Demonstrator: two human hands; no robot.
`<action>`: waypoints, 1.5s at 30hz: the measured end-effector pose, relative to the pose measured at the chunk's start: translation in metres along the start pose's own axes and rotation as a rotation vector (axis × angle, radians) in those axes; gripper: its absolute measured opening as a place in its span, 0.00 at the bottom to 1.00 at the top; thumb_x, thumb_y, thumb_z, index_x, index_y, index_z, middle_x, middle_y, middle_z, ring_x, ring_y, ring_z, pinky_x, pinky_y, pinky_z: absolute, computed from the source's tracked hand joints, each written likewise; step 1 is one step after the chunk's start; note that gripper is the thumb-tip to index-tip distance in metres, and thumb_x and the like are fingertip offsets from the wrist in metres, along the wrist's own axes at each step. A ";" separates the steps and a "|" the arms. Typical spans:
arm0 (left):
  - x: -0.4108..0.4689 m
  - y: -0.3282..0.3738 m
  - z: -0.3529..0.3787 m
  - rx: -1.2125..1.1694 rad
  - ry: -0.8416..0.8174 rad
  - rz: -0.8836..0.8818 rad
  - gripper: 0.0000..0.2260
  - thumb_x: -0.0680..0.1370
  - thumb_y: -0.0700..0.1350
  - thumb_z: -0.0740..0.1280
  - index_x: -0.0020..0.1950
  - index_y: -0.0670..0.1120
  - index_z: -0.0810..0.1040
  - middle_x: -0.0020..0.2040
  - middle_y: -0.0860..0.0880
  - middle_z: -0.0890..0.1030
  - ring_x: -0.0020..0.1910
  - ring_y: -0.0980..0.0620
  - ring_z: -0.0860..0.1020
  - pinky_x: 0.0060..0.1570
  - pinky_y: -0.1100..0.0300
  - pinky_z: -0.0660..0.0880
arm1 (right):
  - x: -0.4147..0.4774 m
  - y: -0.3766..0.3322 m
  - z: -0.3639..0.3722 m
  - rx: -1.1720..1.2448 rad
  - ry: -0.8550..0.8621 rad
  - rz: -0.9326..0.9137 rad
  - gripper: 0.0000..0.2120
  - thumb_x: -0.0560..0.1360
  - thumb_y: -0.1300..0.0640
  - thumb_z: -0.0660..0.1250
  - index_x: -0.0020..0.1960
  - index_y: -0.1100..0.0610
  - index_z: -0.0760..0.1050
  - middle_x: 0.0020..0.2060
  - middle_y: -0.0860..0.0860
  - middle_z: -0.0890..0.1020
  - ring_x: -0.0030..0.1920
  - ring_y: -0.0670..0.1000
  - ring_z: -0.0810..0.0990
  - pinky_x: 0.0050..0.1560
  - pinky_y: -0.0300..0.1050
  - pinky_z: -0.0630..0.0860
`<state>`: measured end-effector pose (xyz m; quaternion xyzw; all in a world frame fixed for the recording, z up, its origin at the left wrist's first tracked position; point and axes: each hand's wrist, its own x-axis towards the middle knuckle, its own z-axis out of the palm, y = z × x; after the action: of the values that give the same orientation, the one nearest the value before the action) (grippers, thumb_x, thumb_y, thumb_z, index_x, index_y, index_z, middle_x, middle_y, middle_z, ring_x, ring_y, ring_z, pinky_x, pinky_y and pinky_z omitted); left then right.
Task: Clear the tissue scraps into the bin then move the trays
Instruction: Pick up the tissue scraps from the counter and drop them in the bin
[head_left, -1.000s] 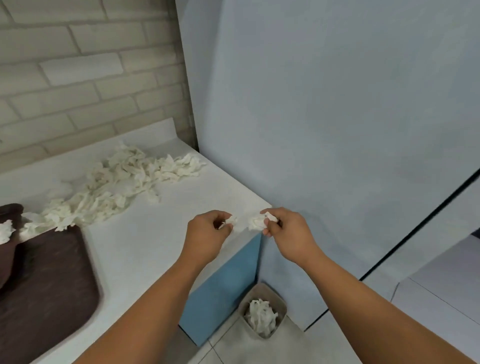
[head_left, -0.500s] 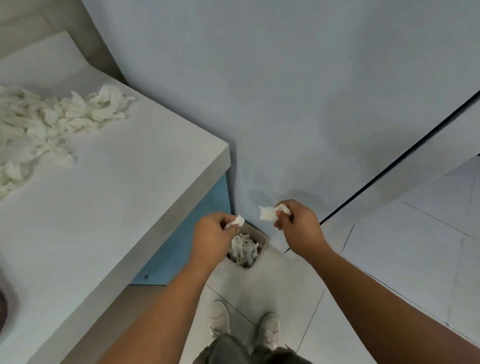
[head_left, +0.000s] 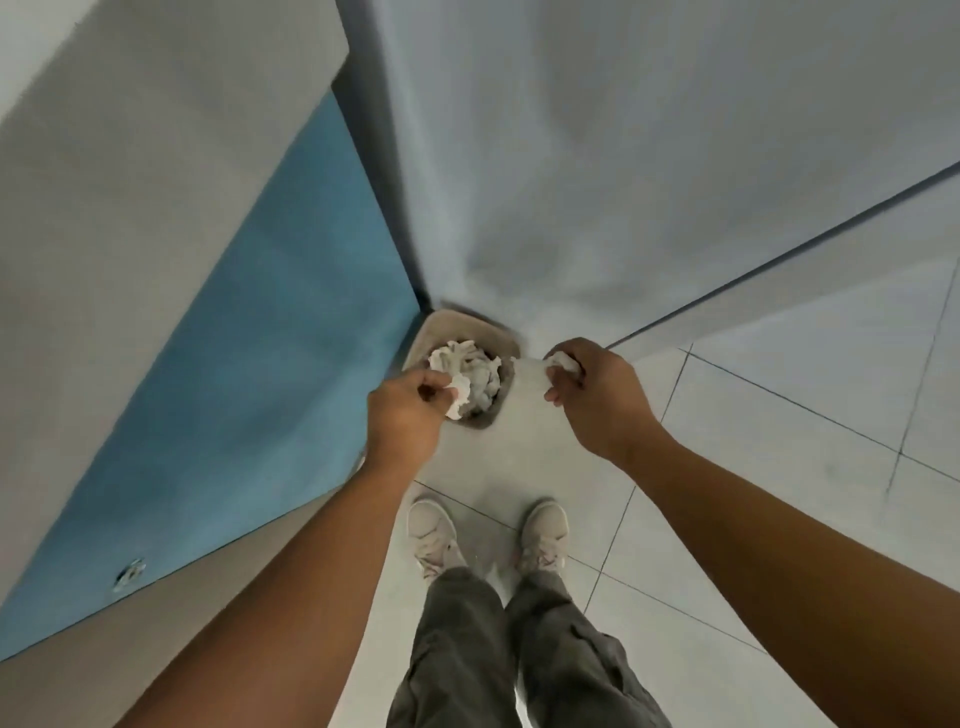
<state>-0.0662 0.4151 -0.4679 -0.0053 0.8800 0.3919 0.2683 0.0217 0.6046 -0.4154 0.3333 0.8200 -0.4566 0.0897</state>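
Note:
A small beige bin (head_left: 457, 325) stands on the floor in the corner, holding a heap of white tissue scraps (head_left: 480, 371). My left hand (head_left: 405, 415) hovers over the bin's near left rim, pinching a white tissue scrap (head_left: 458, 392) at the fingertips. My right hand (head_left: 597, 395) is just right of the bin, above the floor, closed on another tissue scrap (head_left: 563, 361). The trays and the scrap pile on the counter are out of view.
The white counter top (head_left: 130, 182) with its blue side panel (head_left: 249, 374) fills the left. A pale wall (head_left: 623, 130) rises behind the bin. My two shoes (head_left: 488, 535) stand on the tiled floor (head_left: 779, 467) just before the bin.
I have turned from the counter and looked down. Both hands carried their scraps off the counter edge and lowered to the bin, the left now over its rim.

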 end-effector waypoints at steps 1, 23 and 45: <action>0.013 -0.008 0.009 -0.008 0.001 -0.009 0.06 0.73 0.42 0.75 0.49 0.46 0.85 0.45 0.51 0.85 0.43 0.55 0.82 0.49 0.65 0.76 | 0.006 0.009 0.009 0.010 0.001 0.006 0.06 0.79 0.59 0.61 0.50 0.51 0.76 0.36 0.49 0.83 0.36 0.45 0.82 0.40 0.45 0.78; 0.146 -0.115 0.135 0.279 -0.037 -0.050 0.21 0.75 0.32 0.61 0.65 0.48 0.79 0.63 0.46 0.79 0.63 0.46 0.76 0.61 0.59 0.72 | 0.067 0.135 0.109 -0.015 -0.012 0.130 0.07 0.80 0.59 0.60 0.55 0.53 0.75 0.41 0.49 0.82 0.37 0.41 0.82 0.40 0.41 0.79; 0.111 -0.151 0.075 0.153 0.030 0.017 0.13 0.77 0.38 0.65 0.59 0.48 0.82 0.54 0.47 0.84 0.52 0.51 0.81 0.50 0.67 0.71 | 0.162 0.119 0.200 -0.286 -0.175 0.056 0.28 0.76 0.58 0.65 0.75 0.51 0.63 0.63 0.55 0.78 0.61 0.59 0.77 0.56 0.45 0.73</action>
<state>-0.0927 0.3845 -0.6658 0.0168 0.9112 0.3258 0.2514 -0.0583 0.5610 -0.6840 0.2990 0.8560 -0.3598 0.2201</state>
